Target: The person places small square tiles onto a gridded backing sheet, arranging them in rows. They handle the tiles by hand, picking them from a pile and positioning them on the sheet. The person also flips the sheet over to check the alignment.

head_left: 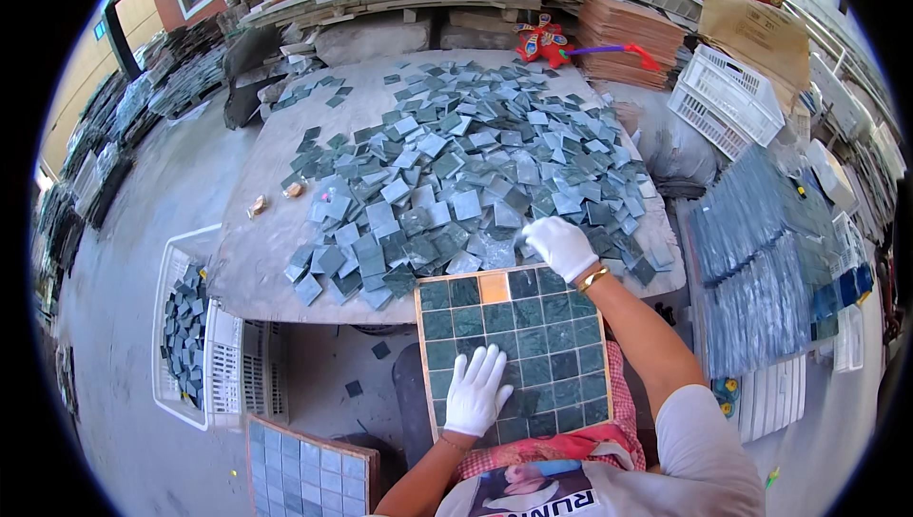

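On my lap lies a square wooden-edged tray with rows of dark green square stone tiles. One slot in its top row shows bare orange-tan base. My left hand, in a white glove, rests flat on the tiles with its fingers stretched out. Above the tray's far edge, my gloved right hand has its fingertips pinched at a dark tile, partly hidden by the fingers. Beyond it spreads a large heap of loose green and grey tiles on the worktable.
White plastic crates with loose tiles stand at left. A stack of lighter grey tile sheets is at lower left. Plastic-wrapped dark sheets are piled at right, below white crates. A red toy lies at the table's back.
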A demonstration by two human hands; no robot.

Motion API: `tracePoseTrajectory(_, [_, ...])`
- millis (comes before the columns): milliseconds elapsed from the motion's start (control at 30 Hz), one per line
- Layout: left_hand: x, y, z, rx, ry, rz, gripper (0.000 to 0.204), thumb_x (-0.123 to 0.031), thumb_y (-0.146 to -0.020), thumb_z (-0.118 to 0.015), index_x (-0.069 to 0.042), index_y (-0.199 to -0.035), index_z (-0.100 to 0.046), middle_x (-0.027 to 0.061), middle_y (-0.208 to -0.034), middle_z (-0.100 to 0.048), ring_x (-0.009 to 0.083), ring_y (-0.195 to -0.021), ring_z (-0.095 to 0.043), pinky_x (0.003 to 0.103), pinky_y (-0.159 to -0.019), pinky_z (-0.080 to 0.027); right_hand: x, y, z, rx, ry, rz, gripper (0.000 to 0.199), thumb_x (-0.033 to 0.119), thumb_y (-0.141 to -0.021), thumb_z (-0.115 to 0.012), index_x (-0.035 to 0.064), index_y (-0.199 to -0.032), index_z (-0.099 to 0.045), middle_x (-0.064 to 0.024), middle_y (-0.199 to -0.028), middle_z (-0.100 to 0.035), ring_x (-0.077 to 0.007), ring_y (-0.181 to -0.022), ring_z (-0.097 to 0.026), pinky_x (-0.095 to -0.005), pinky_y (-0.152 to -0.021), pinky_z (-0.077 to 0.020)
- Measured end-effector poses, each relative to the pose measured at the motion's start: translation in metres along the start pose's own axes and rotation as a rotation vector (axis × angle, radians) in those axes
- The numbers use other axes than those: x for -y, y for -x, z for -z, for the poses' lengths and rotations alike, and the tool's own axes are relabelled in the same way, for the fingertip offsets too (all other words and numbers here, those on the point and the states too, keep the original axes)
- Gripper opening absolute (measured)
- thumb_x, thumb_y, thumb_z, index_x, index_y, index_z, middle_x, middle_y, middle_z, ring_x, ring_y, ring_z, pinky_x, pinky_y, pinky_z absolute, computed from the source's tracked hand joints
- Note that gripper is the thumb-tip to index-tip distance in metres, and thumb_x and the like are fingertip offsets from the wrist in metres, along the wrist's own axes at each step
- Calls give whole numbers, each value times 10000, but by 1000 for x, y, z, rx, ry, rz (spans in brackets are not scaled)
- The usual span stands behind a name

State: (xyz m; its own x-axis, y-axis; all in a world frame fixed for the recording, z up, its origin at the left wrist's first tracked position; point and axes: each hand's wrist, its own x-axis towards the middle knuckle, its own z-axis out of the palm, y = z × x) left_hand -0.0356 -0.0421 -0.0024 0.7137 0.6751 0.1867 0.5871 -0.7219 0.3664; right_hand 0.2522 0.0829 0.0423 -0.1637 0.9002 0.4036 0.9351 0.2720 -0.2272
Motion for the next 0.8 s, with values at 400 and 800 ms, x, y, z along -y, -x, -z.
tracePoseTrajectory(400, [19, 96, 21, -365, 373, 378, 305, -44, -809, -586, 10, -1107, -620, 204, -1178, -604, 369, -1117, -568, 424, -987, -433, 65, 15, -42, 227, -232, -139, 196, 164, -819, -635, 82, -997, -629, -154, -1012, -548, -346, -847, -614, -444, -779, -500])
tracePoseTrajectory(800, [30, -50, 27, -133, -11, 94, 666, -279, -829, -643, -15, -1387, -394, 187, -1426, -406, 330, -1345, -345, 489, -1108, -234, 30, 50, -1, -167, -375, -343, 300, 209, -884, -562, 34, -1123, -612, -191, -1064, -641, -347, -988, -610, -400, -846, -483])
